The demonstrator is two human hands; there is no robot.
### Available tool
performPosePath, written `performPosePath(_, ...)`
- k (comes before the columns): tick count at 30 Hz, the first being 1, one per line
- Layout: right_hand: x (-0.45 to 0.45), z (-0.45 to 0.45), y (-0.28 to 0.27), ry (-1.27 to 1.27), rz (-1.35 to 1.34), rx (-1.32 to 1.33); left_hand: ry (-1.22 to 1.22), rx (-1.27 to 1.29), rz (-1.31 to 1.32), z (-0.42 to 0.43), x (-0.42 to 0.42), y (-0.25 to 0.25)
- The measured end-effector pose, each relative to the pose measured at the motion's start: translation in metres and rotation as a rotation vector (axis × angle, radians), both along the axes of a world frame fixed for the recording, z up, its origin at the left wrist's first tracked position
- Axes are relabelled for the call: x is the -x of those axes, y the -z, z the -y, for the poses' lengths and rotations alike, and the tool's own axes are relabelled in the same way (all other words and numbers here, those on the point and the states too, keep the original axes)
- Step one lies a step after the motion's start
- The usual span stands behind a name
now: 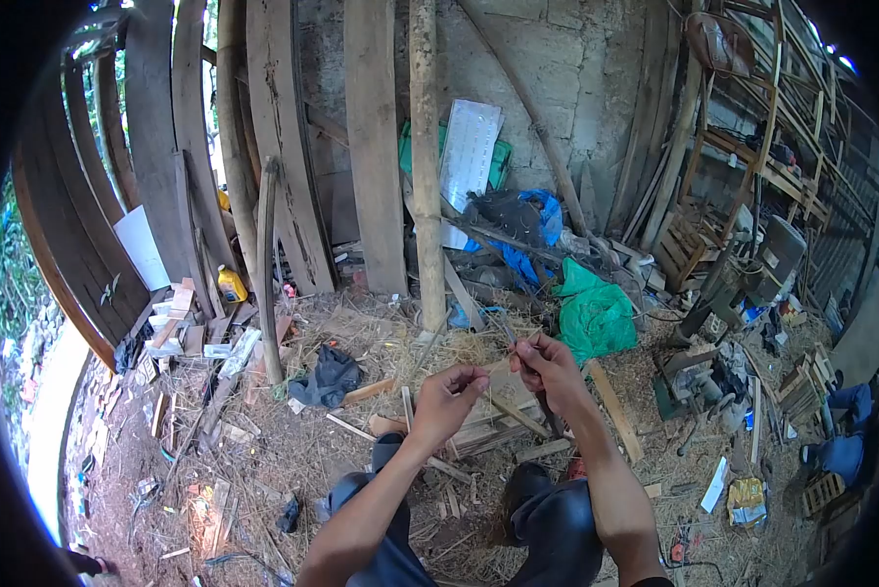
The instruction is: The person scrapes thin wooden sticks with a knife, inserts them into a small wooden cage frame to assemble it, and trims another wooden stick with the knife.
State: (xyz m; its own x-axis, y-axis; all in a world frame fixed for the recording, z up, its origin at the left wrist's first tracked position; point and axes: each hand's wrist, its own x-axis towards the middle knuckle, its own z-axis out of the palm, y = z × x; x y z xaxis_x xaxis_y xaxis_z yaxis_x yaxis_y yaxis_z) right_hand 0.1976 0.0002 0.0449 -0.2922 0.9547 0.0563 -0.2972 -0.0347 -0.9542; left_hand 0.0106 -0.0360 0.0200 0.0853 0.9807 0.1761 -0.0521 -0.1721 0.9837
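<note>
My left hand [449, 399] is in front of me over my knees, thumb and fingertips pinched together. Whatever is between those fingertips is too thin to name; a pale thin line seems to run from them toward the other hand. My right hand [549, 372], a little higher and to the right, is closed around a slender dark tool that looks like a knife [506, 328]. One end sticks up past the fingers, and a dark part shows below the hand. The hands are close but apart. Beneath them lie wooden strips [518, 415] on the ground between my feet.
Straw, shavings and wood scraps cover the ground. A wooden post [426, 176] stands straight ahead, with a green sack [596, 311] to its right and a black plastic bag [328, 378] to its left. A yellow bottle [232, 285] stands by the left boards. Machinery [728, 284] is at right.
</note>
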Motion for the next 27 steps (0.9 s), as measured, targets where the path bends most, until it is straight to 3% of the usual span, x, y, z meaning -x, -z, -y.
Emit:
performPosePath(4,0.006,0.005,0.001,-0.095,0.15,-0.041,0.153,0.239,0.269,-0.006,0.003,0.007)
performPosePath(10,-0.004,-0.002,0.002,-0.035,0.022,0.039,0.228,0.369,0.308,-0.004,0.004,0.001)
performPosePath(23,-0.021,-0.012,0.005,0.085,0.058,0.048,0.307,0.47,0.315,-0.004,0.002,-0.003)
performPosePath(25,-0.05,-0.026,0.011,0.415,-0.067,-0.016,0.351,0.495,0.255,-0.001,0.007,0.0)
performPosePath(27,-0.08,-0.036,0.028,0.528,-0.119,-0.034,0.251,0.412,0.217,-0.001,0.012,-0.002)
